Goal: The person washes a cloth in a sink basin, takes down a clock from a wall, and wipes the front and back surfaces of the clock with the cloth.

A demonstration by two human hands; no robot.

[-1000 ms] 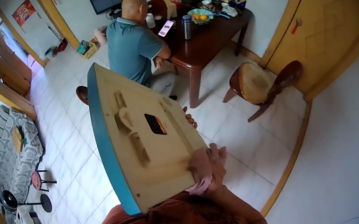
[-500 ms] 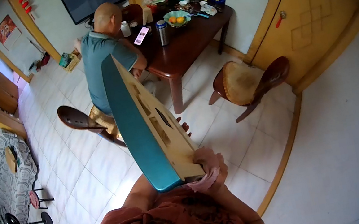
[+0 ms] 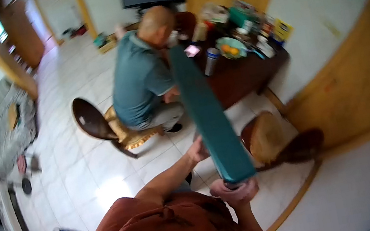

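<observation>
A long teal board (image 3: pixel 210 116) rises in front of me, tilted, its smooth teal face toward me. Its near end is close to my body. My left hand (image 3: pixel 197 150) holds it along the left edge, with the fingers partly hidden behind it. At the bottom end, my right hand (image 3: pixel 249 192) is closed on a crumpled pink cloth (image 3: pixel 228 190), which touches the board's end. The pale wooden side with cutouts, visible earlier, is now turned away.
A seated person (image 3: pixel 141 78) in a teal shirt is at a dark table (image 3: pixel 243 80) bearing a fruit bowl (image 3: pixel 231 48), a tumbler (image 3: pixel 211 61) and a phone (image 3: pixel 192 51). A wooden chair (image 3: pixel 266 138) stands right of the board, near a door (image 3: pixel 352 81).
The board has swung right and rotated, so its teal face now shows instead of the pale side. My left hand has come into view at its left edge. My view has shifted left.
</observation>
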